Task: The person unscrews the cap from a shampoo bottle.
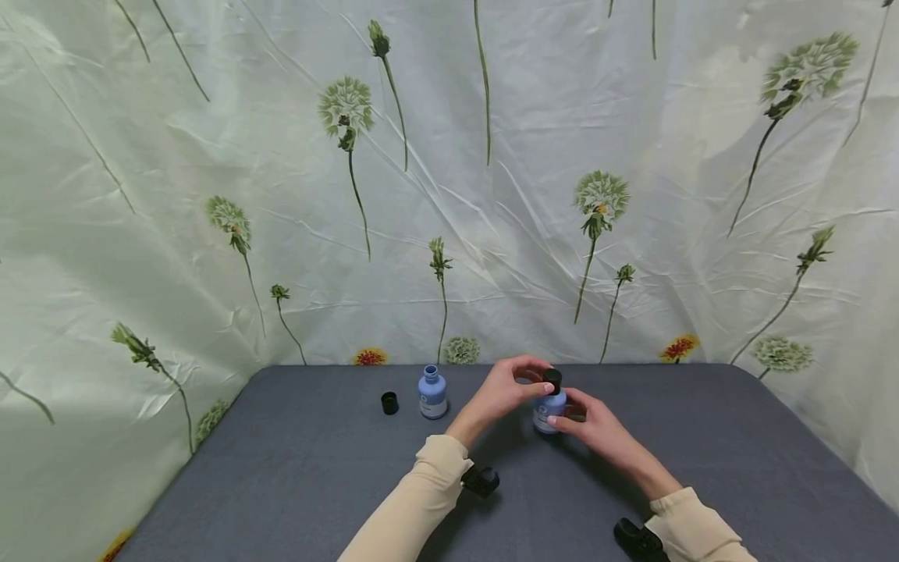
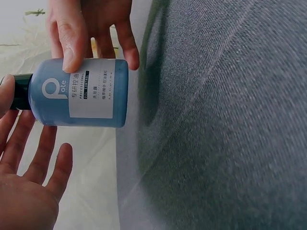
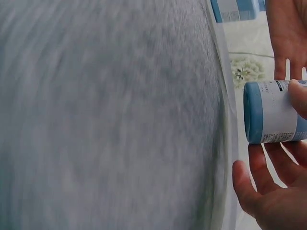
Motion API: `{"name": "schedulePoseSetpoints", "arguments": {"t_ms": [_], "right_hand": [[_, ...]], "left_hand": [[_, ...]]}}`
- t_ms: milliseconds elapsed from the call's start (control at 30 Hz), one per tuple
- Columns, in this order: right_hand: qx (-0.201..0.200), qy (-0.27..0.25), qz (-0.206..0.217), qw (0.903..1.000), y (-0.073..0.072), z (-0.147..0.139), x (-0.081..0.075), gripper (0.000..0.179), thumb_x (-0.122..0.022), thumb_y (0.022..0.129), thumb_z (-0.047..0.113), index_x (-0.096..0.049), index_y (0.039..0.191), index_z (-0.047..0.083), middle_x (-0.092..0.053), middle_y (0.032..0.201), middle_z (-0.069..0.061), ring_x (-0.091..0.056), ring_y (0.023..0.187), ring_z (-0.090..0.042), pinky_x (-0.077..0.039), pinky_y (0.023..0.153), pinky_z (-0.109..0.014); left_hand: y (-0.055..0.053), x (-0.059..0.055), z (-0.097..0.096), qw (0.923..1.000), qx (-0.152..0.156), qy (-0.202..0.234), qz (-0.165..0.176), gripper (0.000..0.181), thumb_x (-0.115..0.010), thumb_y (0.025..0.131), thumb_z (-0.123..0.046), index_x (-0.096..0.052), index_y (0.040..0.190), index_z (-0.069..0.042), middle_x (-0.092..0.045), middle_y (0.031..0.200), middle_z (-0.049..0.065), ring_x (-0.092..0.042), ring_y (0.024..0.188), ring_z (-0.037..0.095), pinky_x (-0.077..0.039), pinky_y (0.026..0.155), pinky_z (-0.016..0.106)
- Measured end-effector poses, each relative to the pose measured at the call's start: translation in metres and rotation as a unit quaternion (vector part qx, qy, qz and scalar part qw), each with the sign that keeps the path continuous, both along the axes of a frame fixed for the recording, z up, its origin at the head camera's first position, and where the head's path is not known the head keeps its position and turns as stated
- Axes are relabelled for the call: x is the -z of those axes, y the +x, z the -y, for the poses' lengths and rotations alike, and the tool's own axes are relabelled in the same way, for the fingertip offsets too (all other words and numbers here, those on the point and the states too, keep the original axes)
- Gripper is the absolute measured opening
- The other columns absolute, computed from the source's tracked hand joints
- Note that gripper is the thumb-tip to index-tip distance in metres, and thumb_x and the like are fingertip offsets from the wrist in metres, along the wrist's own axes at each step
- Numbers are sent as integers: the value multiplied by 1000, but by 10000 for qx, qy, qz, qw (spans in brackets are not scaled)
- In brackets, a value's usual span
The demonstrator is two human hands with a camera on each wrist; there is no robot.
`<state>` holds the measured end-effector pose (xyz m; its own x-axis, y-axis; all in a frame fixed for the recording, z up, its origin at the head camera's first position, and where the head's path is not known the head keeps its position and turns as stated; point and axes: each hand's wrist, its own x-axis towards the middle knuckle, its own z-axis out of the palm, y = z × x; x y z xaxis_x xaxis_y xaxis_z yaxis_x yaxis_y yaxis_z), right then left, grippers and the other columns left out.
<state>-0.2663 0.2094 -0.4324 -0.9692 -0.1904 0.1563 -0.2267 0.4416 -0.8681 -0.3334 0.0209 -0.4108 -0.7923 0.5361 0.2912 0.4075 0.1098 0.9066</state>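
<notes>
A blue bottle (image 1: 548,415) with a white label is held over the far part of the table, to the right of the middle. My right hand (image 1: 598,428) grips its body, the thumb lying along the label. At the top, my left hand (image 1: 507,387) pinches the black cap (image 1: 553,379) between thumb and fingers; the other fingers spread out in the left wrist view. The cap sits on the bottle's neck. In the right wrist view the bottle's base (image 3: 253,113) shows apart from the table surface.
Another blue bottle (image 1: 432,396), without a cap, stands upright left of my hands. Beside it on the dark grey table (image 1: 295,476) lies a loose black cap (image 1: 389,403). A pale flower-printed cloth (image 1: 492,234) hangs behind the table's far edge.
</notes>
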Motion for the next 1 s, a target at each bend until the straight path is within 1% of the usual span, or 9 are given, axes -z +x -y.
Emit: {"name": "schedulePoseSetpoints", "arguments": {"t_ms": [200,400,667,767,833,933,1000], "right_hand": [[5,-148,96,9998,3,9,-2,54,-71,93,21,-51,136,-3,-58,128,-20,-56,115,-37,-51,86,-45],[45,-197,41,9998,5,18,-4,54,-72,92,21,-52,135,-3,-59,126,-18,-57,114,-35,-51,87,-45],[134,-333,162,9992,6,28,-3,53,-73,91,21,-53,135,-2,-61,123,-16,-58,111,-32,-51,85,-44],[230,-359,161,9990,6,32,-4,53,-74,90,21,-54,134,-2,-62,122,-15,-58,110,-31,-51,85,-44],[266,-377,157,9988,7,34,-4,53,-74,90,21,-55,133,-2,-62,122,-15,-58,110,-31,-52,85,-44],[270,-415,140,9987,7,37,-4,52,-74,90,20,-55,133,-2,-62,121,-15,-59,109,-31,-52,85,-43],[250,-434,123,9987,8,39,-4,52,-74,90,20,-55,133,-2,-62,121,-15,-59,109,-31,-52,84,-43]], "left_hand": [[4,-3,9,10000,6,-35,-2,27,-74,89,-16,-70,116,-13,-67,103,-3,-62,95,11,-51,75,29],[6,-6,18,10000,-2,1,83,26,-74,90,-17,-71,115,-14,-67,102,-2,-61,95,13,-51,74,29],[7,-6,28,10000,2,-14,60,25,-74,90,-16,-71,115,-13,-68,103,-1,-62,95,15,-51,75,30],[7,-6,30,10000,-12,-25,54,25,-74,90,-16,-71,115,-14,-68,102,-2,-62,97,19,-51,75,30],[7,-6,32,10000,-17,-20,75,25,-74,90,-16,-71,114,-14,-68,102,-2,-62,99,23,-51,75,30],[8,-7,35,10000,-28,-8,74,25,-74,90,-15,-71,114,-13,-68,101,-1,-62,100,29,-51,75,30],[8,-7,36,10000,-43,-16,41,24,-74,90,-15,-71,114,-12,-68,101,-1,-62,100,29,-51,75,30]]}}
